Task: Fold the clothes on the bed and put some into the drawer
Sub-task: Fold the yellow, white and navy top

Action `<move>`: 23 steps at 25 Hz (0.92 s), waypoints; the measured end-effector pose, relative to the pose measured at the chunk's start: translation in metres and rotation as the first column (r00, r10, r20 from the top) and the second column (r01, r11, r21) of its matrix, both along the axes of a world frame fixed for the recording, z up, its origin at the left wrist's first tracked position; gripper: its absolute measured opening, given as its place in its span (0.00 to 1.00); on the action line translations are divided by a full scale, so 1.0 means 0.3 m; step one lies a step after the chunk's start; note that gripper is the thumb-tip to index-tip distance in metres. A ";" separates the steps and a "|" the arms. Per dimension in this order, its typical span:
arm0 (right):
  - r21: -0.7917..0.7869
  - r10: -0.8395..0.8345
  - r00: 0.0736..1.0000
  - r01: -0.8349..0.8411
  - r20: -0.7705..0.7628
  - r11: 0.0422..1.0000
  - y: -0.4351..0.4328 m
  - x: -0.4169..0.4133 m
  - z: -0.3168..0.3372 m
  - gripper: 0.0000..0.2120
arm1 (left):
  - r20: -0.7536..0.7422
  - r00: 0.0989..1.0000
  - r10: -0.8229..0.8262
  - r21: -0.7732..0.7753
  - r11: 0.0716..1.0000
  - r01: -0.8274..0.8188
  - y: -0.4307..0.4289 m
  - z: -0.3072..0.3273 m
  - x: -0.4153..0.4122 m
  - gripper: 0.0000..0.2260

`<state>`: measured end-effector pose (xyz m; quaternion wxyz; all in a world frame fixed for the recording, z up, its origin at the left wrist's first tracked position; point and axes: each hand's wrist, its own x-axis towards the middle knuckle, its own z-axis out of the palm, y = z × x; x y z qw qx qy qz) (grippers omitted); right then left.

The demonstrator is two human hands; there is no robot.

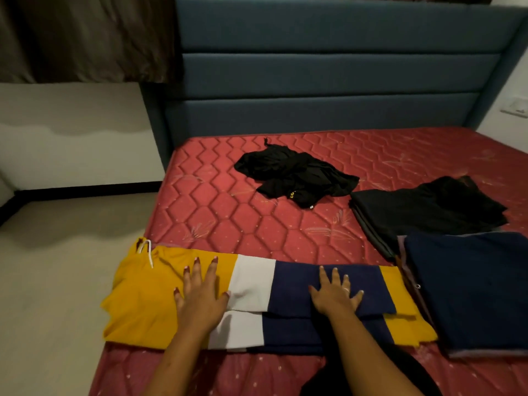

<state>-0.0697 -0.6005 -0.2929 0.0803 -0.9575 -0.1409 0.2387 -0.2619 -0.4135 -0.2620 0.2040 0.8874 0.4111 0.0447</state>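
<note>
Colour-block garment [254,298], banded in yellow, white and navy, lies stretched flat across the edge of the bed [228,212] farthest from the blue padded headboard [314,70]. It is probably a pair of joggers, though the fold hides its shape. A white drawstring [148,252] hangs at its yellow end.

Both hands are released and lie flat on the cloth, fingers straight and spread, gripping nothing. The left hand [200,294] presses the yellow band beside the white one. The right hand [335,294] presses the navy band and wears a ring.

Closer to the headboard, about midway along it, a black garment [294,178] lies crumpled and unfolded on the red quilted bed surface. Toward the headboard's right end, farther out from it, sits a dark folded pile [423,210]. A navy folded garment [471,287] lies farther still from the headboard, just beside the yellow end of the colour-block garment.
</note>
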 end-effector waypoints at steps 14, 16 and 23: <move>0.050 -0.100 0.981 0.093 0.167 0.994 -0.350 0.208 -0.026 0.31 | -0.220 0.812 -0.541 -0.085 0.840 0.537 -0.333 -0.139 0.376 0.28; 0.148 -0.321 0.934 0.299 0.156 0.943 -0.369 0.219 -0.030 0.35 | -0.235 0.813 -0.532 -0.081 0.845 0.529 -0.348 -0.186 0.386 0.30; 0.110 -0.624 0.772 0.635 -0.123 0.764 -0.375 0.237 0.018 0.52 | -0.239 0.825 -0.511 -0.080 0.858 0.508 -0.357 -0.223 0.383 0.33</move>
